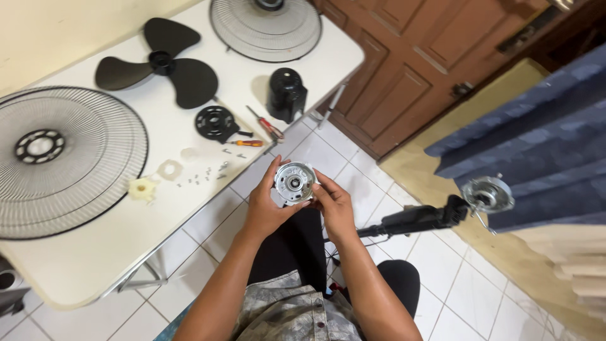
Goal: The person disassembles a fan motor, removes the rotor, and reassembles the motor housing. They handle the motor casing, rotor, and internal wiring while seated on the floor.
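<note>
I hold a round silver fan motor with both hands above the tiled floor, just off the white table's edge. My left hand wraps its left side, fingers up behind it. My right hand grips its right side. The motor's bearing face points up at me. To the right a black fan neck ends in a silver motor housing plate.
On the table lie a large wire fan guard, a second guard, a black three-blade propeller, a black motor cover, a black round plate, two screwdrivers, several small screws and a cream plastic nut. A wooden door stands behind.
</note>
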